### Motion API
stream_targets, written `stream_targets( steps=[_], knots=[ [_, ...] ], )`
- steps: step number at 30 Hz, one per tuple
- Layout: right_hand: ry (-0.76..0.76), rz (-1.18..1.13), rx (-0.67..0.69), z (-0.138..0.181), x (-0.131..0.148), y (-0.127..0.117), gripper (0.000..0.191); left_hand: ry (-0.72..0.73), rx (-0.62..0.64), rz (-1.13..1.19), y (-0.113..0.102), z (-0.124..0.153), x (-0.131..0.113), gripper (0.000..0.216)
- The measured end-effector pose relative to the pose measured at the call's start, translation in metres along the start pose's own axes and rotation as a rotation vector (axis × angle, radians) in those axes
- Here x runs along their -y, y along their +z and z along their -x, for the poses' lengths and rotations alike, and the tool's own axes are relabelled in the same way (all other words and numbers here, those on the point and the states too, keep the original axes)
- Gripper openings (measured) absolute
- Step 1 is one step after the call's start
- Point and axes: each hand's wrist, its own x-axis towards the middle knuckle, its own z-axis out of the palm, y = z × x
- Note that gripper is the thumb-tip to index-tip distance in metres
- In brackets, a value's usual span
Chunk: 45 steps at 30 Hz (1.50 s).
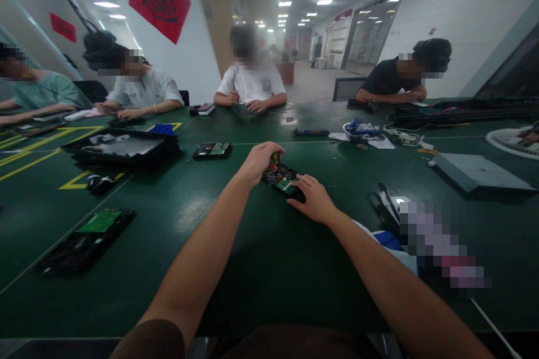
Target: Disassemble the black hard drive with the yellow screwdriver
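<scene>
My left hand is closed around the yellow-and-black handle of a screwdriver, held upright over an opened black electronic unit. Its tip is hidden by the hand and the unit. The black electronic unit with a green circuit board lies flat on the table in front of me. My right hand grips the near right end of this unit, thumb at the near edge and fingers on top. Two similar units lie to the left: one near me and one farther off.
A black tray stands at the left. A dark cylindrical tool, a bowl of blue-and-white items and a grey metal box lie farther right. Blue-and-white cloth is beside my right forearm. Several people sit across the green table.
</scene>
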Motion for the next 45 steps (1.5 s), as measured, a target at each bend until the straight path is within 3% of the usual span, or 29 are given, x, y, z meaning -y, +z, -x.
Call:
stream_targets(
  steps=[4,12,21,28,31,38,45],
  knots=[
    [0.0,0.007,0.007,-0.0004,0.0003,-0.0005,0.055,0.031,-0.021,-0.093,-0.0015,-0.0002,-0.0008,0.026],
    [-0.006,0.014,0.005,0.0005,0.0005,-0.001,0.054,-0.093,0.048,0.209,0.0028,0.0003,0.0017,0.024],
    [-0.01,0.021,-0.005,0.0004,-0.0001,0.0004,0.054,0.037,-0.087,-0.062,0.0,-0.0001,-0.0004,0.025],
    [-0.013,0.024,-0.006,0.0004,-0.0002,0.0006,0.053,-0.203,0.105,0.327,0.0013,-0.0019,0.0023,0.023],
    [-0.011,0.011,0.003,0.0007,-0.0004,0.0,0.054,-0.2,0.065,0.338,0.0009,-0.0044,0.0046,0.019],
    [0.006,0.014,0.014,0.0005,0.0012,-0.0014,0.054,-0.053,-0.029,0.06,-0.0017,-0.0021,0.0017,0.027],
    [0.003,-0.002,0.009,0.0005,0.0006,-0.001,0.054,-0.192,0.023,0.307,0.0003,-0.0039,0.0037,0.02]
  ],
)
